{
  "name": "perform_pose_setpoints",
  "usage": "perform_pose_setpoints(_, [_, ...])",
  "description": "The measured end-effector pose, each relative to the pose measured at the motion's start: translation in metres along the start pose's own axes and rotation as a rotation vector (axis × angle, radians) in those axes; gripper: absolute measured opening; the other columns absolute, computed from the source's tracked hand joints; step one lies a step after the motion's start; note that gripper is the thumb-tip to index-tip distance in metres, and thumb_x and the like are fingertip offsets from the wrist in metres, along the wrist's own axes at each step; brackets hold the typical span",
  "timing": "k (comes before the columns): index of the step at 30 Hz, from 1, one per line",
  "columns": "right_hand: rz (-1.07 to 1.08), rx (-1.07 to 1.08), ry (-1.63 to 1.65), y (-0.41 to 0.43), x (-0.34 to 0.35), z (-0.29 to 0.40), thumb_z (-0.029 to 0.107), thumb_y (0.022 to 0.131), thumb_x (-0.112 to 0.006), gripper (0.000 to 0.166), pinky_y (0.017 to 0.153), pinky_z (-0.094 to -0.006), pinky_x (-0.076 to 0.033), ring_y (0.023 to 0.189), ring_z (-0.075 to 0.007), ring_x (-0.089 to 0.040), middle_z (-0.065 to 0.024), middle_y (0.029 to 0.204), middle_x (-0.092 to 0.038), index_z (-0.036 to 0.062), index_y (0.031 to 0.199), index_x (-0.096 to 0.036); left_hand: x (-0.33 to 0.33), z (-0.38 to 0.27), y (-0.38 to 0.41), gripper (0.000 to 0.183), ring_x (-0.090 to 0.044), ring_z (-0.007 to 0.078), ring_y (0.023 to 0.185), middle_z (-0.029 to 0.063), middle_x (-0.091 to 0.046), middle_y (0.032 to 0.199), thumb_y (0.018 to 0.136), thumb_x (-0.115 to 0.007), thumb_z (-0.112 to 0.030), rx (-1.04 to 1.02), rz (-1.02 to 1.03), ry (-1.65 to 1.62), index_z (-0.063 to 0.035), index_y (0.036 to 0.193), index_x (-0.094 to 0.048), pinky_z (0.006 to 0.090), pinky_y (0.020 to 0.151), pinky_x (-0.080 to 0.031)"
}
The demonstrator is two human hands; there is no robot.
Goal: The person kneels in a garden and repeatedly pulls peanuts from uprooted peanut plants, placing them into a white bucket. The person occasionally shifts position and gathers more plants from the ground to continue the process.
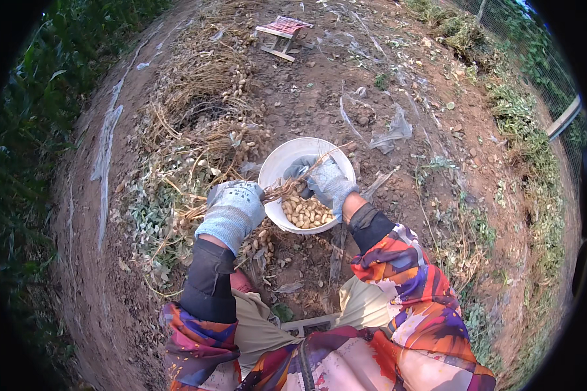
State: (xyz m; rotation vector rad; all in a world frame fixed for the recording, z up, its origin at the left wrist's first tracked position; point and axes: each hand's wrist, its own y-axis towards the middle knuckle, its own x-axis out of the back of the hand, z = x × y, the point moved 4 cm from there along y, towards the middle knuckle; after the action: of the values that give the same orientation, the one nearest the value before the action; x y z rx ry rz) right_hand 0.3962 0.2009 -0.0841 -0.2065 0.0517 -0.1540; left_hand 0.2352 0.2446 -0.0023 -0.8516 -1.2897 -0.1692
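My left hand (pixel 237 204), in a blue-grey knit glove with printed marks, is closed around the dry stems of a peanut plant (pixel 282 189). The plant's root end reaches to the right over a white plastic bucket (pixel 275 163). My right hand (pixel 325 180), also gloved, is above the bucket with its fingers and thumb curled around the roots. Whether a pod sits between those fingers is hidden. Unshelled peanuts (pixel 307 213) cover the visible bottom of the bucket.
Pulled peanut plants (pixel 200 117) lie in a row along the left. A small folding stool (pixel 284 34) with a red woven seat stands ahead. Torn plastic film (pixel 395 131) lies on the soil at right. Green crops edge the far left, with a wire fence (pixel 543 54) at upper right.
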Motion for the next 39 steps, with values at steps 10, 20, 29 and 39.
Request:
perform_pose_setpoints(10, [-0.436, 0.033, 0.433, 0.017, 0.062, -0.025, -0.002, 0.08, -0.047, 0.017, 0.041, -0.0219, -0.04, 0.046, -0.0096, -0.049, -0.0025, 0.062, -0.057, 0.0004, 0.085, -0.063, -0.004, -0.01, -0.007, 0.028, -0.064, 0.0262, 0.092, 0.0128, -0.067, 0.095, 0.072, -0.056, -0.015, -0.115, -0.118, -0.107, -0.0101, 0.098, -0.069, 0.0358, 0.082, -0.048])
perform_pose_setpoints(20, [-0.067, 0.623, -0.847, -0.04, 0.018, 0.092, 0.034, 0.076, -0.068, 0.053, 0.093, -0.0375, -0.04, 0.113, -0.0307, -0.05, -0.0175, 0.119, -0.054, 0.0048, 0.118, -0.055, 0.0, 0.013, -0.018, 0.022, -0.066, 0.0257, 0.082, 0.012, -0.068, 0.086, 0.074, -0.061, -0.019, -0.112, -0.228, -0.085, -0.0091, 0.092, -0.07, 0.0361, 0.071, -0.051])
perform_pose_setpoints(29, [-0.133, 0.199, -0.811, -0.043, 0.009, 0.123, 0.004, 0.082, -0.05, 0.015, 0.067, -0.0324, -0.048, 0.074, -0.02, -0.062, -0.0106, 0.077, -0.063, 0.003, 0.091, -0.061, 0.03, -0.01, -0.046, 0.042, -0.048, 0.0277, 0.106, 0.0136, -0.051, 0.108, 0.075, -0.061, -0.027, -0.319, -1.127, 0.168, -0.01, 0.114, -0.056, 0.0455, 0.091, -0.034])
perform_pose_setpoints(39, [-0.128, 0.436, -0.991, -0.1, 0.05, 0.174, 0.005, 0.081, -0.05, 0.016, 0.067, -0.0317, -0.047, 0.072, -0.0196, -0.061, -0.0117, 0.079, -0.062, 0.0043, 0.092, -0.061, -0.013, 0.015, 0.014, 0.038, -0.052, 0.0384, 0.109, 0.0195, -0.052, 0.122, 0.084, -0.053, -0.015, -0.352, 0.081, -2.397, 0.0054, 0.116, -0.049, 0.0528, 0.097, -0.039])
